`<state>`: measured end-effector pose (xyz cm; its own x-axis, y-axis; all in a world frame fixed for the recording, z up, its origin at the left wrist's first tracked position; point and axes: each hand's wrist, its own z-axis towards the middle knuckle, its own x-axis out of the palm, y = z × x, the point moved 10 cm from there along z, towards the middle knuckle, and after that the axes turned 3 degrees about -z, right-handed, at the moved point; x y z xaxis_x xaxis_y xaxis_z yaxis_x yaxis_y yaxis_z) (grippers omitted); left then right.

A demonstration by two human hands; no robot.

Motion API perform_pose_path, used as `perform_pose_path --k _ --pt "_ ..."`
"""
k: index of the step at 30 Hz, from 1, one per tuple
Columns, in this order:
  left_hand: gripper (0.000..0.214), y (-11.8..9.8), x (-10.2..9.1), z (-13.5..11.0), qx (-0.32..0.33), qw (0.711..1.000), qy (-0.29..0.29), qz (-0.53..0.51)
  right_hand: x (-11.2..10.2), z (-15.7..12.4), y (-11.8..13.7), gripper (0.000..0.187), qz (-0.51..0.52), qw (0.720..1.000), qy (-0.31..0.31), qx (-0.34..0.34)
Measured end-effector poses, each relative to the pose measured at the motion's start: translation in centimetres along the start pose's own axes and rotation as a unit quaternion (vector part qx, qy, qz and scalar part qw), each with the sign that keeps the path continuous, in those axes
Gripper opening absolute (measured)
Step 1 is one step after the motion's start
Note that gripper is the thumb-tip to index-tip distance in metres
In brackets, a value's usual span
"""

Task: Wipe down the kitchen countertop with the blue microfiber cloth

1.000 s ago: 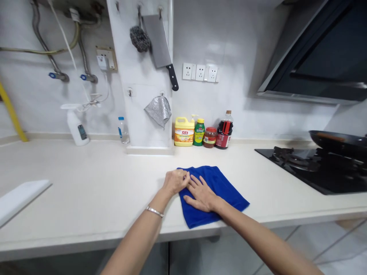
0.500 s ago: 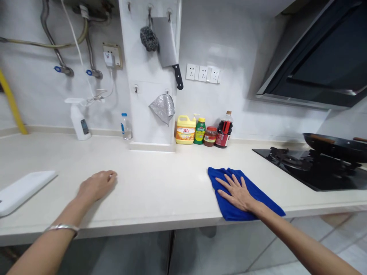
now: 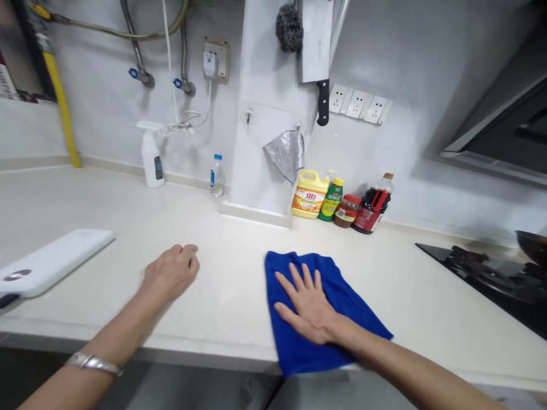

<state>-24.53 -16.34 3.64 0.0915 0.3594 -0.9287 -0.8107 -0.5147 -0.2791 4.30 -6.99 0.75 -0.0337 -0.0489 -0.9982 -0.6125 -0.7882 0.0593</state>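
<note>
1. Our right hand (image 3: 310,307) lies flat on the blue cloth (image 3: 344,287), grip spread, palm pressing it to the counter (image 3: 239,285) at the near edge.
2. Our left hand (image 3: 171,273) rests on the counter well left of the cloth, grip loosely curled, holding nothing.
3. A white board (image 3: 51,262) lies at the left; bottles (image 3: 310,196) stand by the far wall.
4. We judge the wiping under way: no spill shows, yet we cannot tell which parts are done.

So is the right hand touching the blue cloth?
Touching. The head view shows the right hand lying flat, fingers spread, on top of the blue cloth, with no gap under the palm.
</note>
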Motion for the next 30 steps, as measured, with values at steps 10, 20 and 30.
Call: perform_pose_path --k 10,20,30 --pt "0.054 2.1 -1.3 -0.1 -0.084 0.991 -0.069 -0.072 0.0 14.3 15.7 0.078 0.062 0.98 0.016 -0.186" --pt "0.055 4.5 -0.6 1.3 -0.127 0.987 -0.042 -0.089 -0.2 24.9 12.9 0.086 0.075 0.995 0.01 -0.062" --pt "0.052 5.0 -0.5 2.3 -0.114 0.993 -0.005 -0.019 -0.9 20.5 -2.3 0.08 0.047 0.998 0.001 0.031"
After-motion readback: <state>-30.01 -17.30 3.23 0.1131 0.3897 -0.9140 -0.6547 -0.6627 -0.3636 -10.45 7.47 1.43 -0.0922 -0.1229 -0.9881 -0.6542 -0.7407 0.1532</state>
